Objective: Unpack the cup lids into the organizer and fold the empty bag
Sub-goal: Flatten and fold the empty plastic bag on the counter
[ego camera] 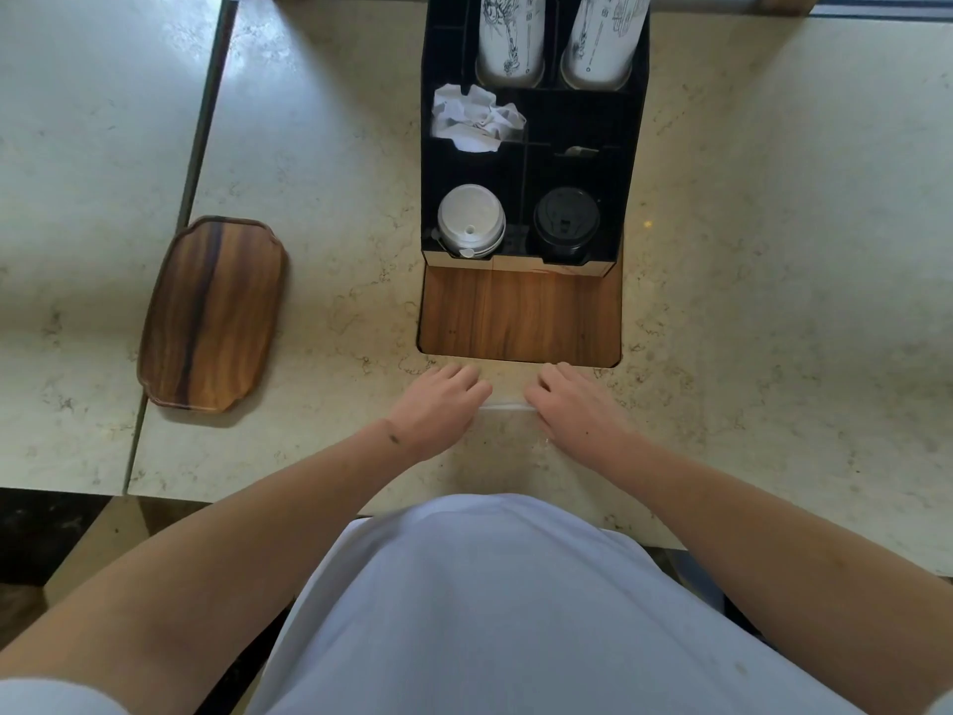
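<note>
Left hand: the left hand [438, 402] lies palm down on the counter [773, 250], just near of the wooden panel [521, 314]; its fingers bend a little and press on the left end of the clear bag [508, 407].
Right hand: the right hand [577, 405] lies palm down in the same way on the right end of the bag, fingers pointing far and a little left. Whether either hand pinches the plastic or only presses it flat, I cannot tell.
Bag: transparent and flat on the counter between and under the two hands; only a pale folded edge shows in the gap between them.
Organizer: the black organizer [631, 162] stands far from the hands, in the middle, behind the wooden panel.
White lids: a stack of white lids [470, 219] sits in the near left compartment.
Black lids: a stack of black lids [566, 224] sits in the near right compartment, beside the white ones.
Paper cups: two stacks of printed paper cups [510, 38] lie in the far compartments.
Crumpled paper: white crumpled paper [474, 118] is in the middle left compartment.
Tray: a wooden tray [214, 312] rests on the counter at the left, well apart from the hands.
</note>
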`<state>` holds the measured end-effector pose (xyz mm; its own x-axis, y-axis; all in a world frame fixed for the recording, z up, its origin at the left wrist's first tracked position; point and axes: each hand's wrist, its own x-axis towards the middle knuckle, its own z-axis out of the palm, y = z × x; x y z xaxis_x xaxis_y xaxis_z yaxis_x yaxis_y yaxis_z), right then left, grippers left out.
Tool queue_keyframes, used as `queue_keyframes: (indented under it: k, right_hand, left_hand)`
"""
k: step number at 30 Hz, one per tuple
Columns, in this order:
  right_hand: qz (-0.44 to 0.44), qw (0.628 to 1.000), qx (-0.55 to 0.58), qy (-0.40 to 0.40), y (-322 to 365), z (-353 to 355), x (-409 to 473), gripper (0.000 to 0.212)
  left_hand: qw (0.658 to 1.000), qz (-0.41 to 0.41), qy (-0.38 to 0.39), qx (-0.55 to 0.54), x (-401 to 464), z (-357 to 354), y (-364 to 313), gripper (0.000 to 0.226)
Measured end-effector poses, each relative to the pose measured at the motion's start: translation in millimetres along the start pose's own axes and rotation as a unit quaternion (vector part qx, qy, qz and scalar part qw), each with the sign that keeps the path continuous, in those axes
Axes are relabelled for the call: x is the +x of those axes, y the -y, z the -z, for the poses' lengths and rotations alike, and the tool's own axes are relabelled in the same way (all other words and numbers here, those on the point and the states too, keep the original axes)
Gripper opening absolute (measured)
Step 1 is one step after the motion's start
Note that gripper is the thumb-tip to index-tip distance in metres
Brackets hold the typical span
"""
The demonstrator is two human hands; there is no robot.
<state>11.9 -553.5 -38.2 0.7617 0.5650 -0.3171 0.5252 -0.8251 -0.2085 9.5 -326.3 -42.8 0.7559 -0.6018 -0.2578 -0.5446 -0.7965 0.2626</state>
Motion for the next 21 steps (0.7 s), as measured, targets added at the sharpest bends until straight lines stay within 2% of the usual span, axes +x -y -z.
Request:
queue_keyframes:
  k: [3,11,14,16,21]
  right_hand:
    - [-0.022,0.999,0.031,0.021,2,1,2,0.026]
    - [0.008,0.998,0.019,0.062,-5,-5,2,0.038]
    - [0.013,0.998,0.016,0.065,-7,-7,3,0.030]
    - [0.008,0.998,0.040,0.042,-8,-7,3,0.020]
    - [0.000,0.999,0.054,0.009,-8,-6,7,0.023]
  left_hand:
    - [1.000,0.010,-0.006,0.012,4,-2,4,0.019]
    - [0.999,0.010,0.044,0.010,7,-5,8,0.031]
    - [0.997,0.001,0.078,-0.021,6,-5,10,0.032]
    - [0.996,0.018,0.070,-0.045,4,-5,12,0.036]
    - [0.992,0.055,0.055,-0.094,5,-4,18,0.031]
